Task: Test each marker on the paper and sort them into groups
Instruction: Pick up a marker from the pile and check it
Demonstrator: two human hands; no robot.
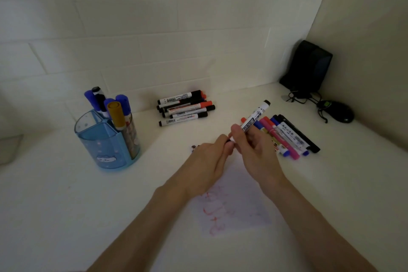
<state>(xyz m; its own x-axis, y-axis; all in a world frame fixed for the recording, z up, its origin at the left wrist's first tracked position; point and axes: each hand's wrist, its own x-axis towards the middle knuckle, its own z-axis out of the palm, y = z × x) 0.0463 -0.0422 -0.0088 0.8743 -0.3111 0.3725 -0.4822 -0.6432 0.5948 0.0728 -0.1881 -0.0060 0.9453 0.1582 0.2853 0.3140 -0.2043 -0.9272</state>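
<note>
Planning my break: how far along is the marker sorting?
Done: a back pile and a right pile lie sorted, and the paper bears red scribbles. In hand: right hand and left hand grip a marker, the left at its lower end. Left: several markers stand in the holder.

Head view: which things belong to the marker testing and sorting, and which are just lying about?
Job: white marker gripped by right hand and left hand, scribbled paper, back marker pile, right marker pile, blue holder with markers.
Lying about: black object in the corner, dark mouse.
</note>
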